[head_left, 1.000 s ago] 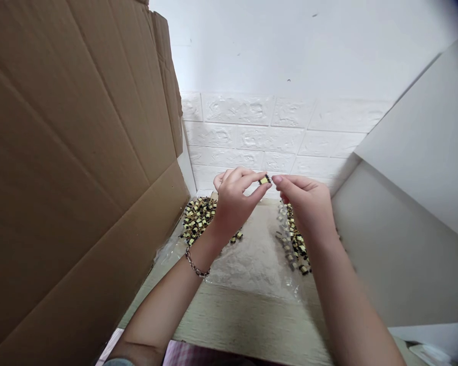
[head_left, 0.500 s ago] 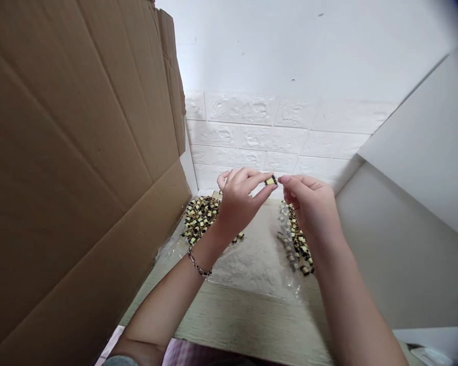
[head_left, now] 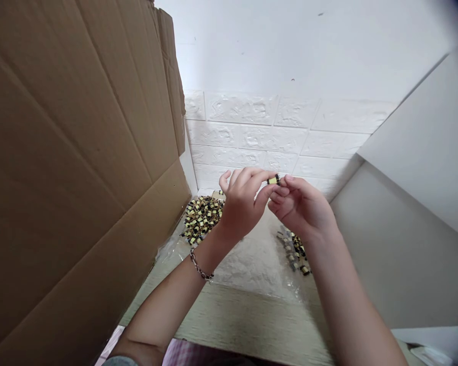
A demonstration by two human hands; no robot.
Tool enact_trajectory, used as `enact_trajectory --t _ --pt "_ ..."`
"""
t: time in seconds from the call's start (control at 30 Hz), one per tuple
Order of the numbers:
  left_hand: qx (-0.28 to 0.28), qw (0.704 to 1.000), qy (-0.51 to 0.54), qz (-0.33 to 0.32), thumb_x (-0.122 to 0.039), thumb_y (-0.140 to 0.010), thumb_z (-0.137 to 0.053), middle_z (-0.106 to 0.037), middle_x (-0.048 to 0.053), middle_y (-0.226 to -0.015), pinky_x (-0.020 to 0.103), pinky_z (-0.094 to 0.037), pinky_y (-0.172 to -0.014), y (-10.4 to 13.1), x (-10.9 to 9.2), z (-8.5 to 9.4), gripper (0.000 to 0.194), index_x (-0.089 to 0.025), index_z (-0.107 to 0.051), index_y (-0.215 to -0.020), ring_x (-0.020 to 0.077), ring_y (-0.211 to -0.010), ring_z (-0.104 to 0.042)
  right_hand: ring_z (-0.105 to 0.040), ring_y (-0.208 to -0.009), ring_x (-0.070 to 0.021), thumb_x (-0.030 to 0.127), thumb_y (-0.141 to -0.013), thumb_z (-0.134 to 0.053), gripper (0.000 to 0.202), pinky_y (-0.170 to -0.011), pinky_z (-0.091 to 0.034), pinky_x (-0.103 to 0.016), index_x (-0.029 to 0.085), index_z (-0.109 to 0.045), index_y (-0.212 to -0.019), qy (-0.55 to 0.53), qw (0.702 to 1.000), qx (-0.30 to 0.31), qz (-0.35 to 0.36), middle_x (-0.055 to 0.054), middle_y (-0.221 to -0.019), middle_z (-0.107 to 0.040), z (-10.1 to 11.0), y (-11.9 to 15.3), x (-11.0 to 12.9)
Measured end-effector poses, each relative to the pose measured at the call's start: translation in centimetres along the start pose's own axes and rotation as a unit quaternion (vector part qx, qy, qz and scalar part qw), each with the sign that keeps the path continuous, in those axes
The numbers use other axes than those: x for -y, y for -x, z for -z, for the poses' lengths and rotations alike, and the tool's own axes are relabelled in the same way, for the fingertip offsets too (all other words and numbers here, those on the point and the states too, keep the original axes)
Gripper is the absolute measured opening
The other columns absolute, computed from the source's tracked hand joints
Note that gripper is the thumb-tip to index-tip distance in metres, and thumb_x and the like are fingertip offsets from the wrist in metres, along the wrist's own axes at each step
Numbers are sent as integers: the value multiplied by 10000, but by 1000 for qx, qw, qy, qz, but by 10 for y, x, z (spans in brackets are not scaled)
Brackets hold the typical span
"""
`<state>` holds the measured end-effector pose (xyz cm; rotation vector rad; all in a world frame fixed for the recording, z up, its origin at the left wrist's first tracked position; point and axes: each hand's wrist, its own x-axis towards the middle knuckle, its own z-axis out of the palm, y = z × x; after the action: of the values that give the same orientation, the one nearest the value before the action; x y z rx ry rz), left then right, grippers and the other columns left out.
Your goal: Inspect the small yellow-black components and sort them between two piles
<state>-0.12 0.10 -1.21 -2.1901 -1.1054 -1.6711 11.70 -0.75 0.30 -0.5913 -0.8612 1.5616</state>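
Note:
Between the thumb and forefinger of my left hand (head_left: 244,201) is a small transformer (head_left: 273,181), with yellow tape round its middle and black ends with thin pins. It is held up level above the table. My right hand (head_left: 303,206) is closed at its right end, thumb and forefinger pinched at the pins; any fine wire there is too small to make out. Behind my left hand lies a pile of similar transformers (head_left: 202,216) with coppery wire ends. A second pile (head_left: 301,254) sits beneath my right forearm, partly hidden.
A clear plastic sheet or bag (head_left: 248,274) lies across the pale green table (head_left: 229,315), under the piles. A tall cardboard sheet (head_left: 80,152) closes off the left. White brick-patterned wall (head_left: 252,109) stands behind, and a white panel (head_left: 408,244) on the right.
My right hand has turned, palm more toward me, its fingers now right against the transformer's pin end. The transformer has shifted slightly right, and my right hand covers more of the right pile.

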Motion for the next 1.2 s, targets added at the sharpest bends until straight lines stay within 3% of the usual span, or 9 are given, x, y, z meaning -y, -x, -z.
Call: enact_trajectory --t 0.17,0.5,1.2 --pt "-13 1000 9 11 -305 -821 -465 -608 -20 -900 341 -201 -936 1 -1 1 137 -251 -552 -912 132 -886 -530 -378 -476 -40 244 -653 -616 150 -490 -370 -170 175 -485 -632 -49 999 4 -7 65 -539 -384 -5 2 -6" --pt "-25 1000 -4 3 -313 -817 -468 -609 -9 -905 352 -196 -941 2 2 -1 149 -251 -552 -923 138 -880 -531 -392 -481 -32 275 -659 -626 163 -482 -365 -160 181 -494 -666 -40 998 -12 52 72 -564 -383 -7 0 -12" --pt "-46 999 -18 6 -298 -797 -506 -607 -10 -876 342 -217 -917 1 4 -4 137 -237 -566 -904 128 -861 -534 -415 -464 -5 206 -660 -650 138 -452 -389 -103 155 -550 -741 -126 989 -56 51 72 -565 -444 1 -10 -13"
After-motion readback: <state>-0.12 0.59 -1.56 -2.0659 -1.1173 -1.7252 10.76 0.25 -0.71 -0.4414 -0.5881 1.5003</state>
